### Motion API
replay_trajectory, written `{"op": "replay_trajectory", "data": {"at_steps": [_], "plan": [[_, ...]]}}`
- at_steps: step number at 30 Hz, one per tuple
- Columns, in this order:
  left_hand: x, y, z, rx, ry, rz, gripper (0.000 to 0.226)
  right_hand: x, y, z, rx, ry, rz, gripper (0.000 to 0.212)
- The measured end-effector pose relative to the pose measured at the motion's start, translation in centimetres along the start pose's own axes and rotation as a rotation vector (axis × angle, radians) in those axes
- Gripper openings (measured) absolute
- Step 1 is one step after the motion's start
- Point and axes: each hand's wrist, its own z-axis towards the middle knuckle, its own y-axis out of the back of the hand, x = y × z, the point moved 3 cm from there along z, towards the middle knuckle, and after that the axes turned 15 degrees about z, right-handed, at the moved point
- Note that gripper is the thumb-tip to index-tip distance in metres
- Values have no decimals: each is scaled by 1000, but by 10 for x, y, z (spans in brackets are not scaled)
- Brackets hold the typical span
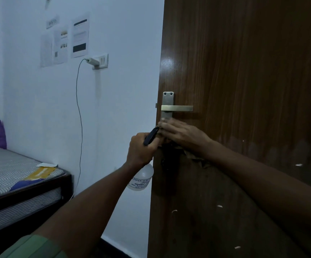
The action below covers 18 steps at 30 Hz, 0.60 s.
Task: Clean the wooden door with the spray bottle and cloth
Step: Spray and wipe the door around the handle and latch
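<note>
The brown wooden door (244,71) fills the right half of the view, its free edge running down the middle. My left hand (141,148) grips the neck of a clear spray bottle (141,178) with a black trigger head, held beside the door's edge. My right hand (182,134) presses a brownish cloth (190,155) flat against the door just below the metal lever handle (177,108). The cloth is mostly hidden under that hand and wrist. Small white flecks dot the door's lower part.
A white wall (123,90) lies to the left with papers (65,43) taped up and a switch plate with a charger (98,61) and hanging cable. A bed (16,179) with a striped mattress and a purple pillow stands at lower left.
</note>
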Motion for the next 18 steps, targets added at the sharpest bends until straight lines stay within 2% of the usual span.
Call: {"op": "replay_trajectory", "data": {"at_steps": [2, 4, 8, 9, 11, 13, 16, 18], "plan": [[4, 4, -1, -14, 16, -11, 49, 14, -17, 10, 55, 42, 69, 53], [6, 7, 0, -14, 6, -6, 47, 18, -20, 12, 43, -3, 105, 53], [12, 10, 1, -19, 12, -21, 53, 18, -18, 13, -73, -229, 145, 60], [13, 10, 0, -16, 18, -22, 54, 22, -21, 16, -61, -220, 133, 57], [16, 9, -4, 3, 20, -16, 50, 27, -26, 21, 72, -110, 74, 48], [21, 6, -6, 31, 14, -1, 46, 25, -19, 23, 185, -42, 3, 47], [31, -1, -6, 106, 1, 4, 49, 11, 2, 13, 201, -32, -28, 44], [34, -7, -9, 190, -39, 55, 46, 1, 17, -6, 154, -110, -13, 37]]}}
